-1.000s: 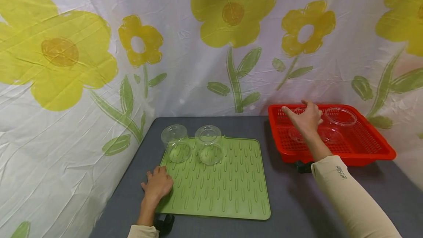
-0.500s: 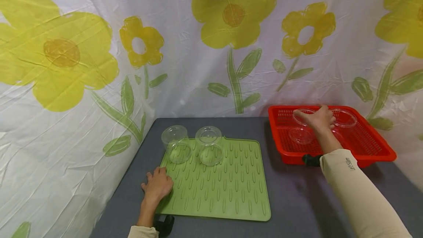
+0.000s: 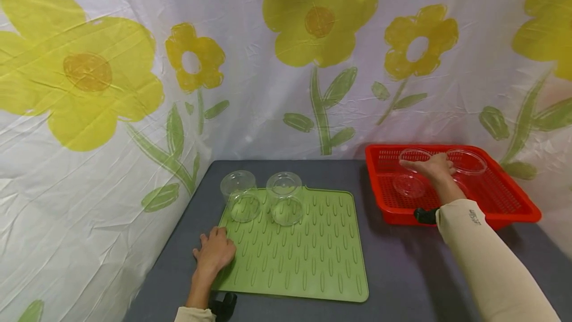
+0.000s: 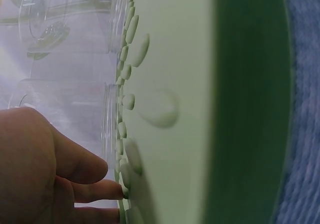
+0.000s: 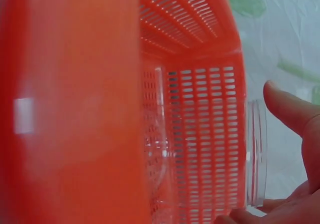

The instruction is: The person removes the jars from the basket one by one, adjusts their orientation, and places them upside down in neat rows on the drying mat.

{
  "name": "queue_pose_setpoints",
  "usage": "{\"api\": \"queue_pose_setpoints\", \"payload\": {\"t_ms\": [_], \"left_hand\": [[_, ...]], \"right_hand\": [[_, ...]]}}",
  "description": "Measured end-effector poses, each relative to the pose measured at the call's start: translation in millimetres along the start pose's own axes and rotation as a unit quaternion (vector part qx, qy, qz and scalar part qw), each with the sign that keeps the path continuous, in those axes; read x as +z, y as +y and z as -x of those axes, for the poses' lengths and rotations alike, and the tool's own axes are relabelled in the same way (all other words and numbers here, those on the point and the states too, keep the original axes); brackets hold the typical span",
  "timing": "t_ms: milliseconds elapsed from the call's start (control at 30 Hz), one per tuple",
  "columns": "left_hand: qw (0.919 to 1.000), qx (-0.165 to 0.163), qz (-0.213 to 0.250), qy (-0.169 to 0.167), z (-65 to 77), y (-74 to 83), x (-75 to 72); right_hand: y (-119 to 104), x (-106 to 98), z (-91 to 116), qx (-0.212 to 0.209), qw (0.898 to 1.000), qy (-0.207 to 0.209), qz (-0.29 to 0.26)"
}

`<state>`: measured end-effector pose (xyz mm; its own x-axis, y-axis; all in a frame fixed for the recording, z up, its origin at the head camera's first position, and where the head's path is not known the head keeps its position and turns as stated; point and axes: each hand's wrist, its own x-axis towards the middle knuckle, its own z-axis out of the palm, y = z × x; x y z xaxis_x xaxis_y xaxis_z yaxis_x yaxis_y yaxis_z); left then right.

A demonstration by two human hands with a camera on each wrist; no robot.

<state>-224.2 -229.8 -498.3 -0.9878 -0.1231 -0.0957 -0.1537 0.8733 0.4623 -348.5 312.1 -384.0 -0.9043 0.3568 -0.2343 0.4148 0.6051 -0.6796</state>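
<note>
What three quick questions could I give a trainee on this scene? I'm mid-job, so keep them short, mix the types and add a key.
1. How many cups stand on the mat?
2. True or false: the left hand is at the mat's left edge.
3. Which is the right hand nearest to?
A. a cup on the mat
B. a cup in the basket
C. the mat's front edge

Key
1. Two.
2. True.
3. B.
</note>
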Motion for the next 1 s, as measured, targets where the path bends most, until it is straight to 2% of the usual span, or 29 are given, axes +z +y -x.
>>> {"api": "queue_pose_setpoints", "payload": {"t_ms": [200,467,800,1000], "left_hand": [[1.0000,0.004,0.000,0.003,0.6,1.0,2.2],[0.9999,0.001,-0.007,0.009,-0.8,1.5,2.2],[0.9999,0.001,-0.009,0.008,-0.2,1.5,2.2],[1.0000,-0.003,-0.007,0.002,-1.5,0.0,0.8]], "right_hand": [[2.0,-2.2,-2.6,0.026,0.999,-0.024,-0.017],[3.6,-1.0,-5.5,0.033,0.999,-0.033,-0.022],[4.7,-0.9,-9.0,0.013,0.999,-0.022,-0.030],[1.7,-2.8,-7.4,-0.029,0.997,-0.033,-0.067]]}}
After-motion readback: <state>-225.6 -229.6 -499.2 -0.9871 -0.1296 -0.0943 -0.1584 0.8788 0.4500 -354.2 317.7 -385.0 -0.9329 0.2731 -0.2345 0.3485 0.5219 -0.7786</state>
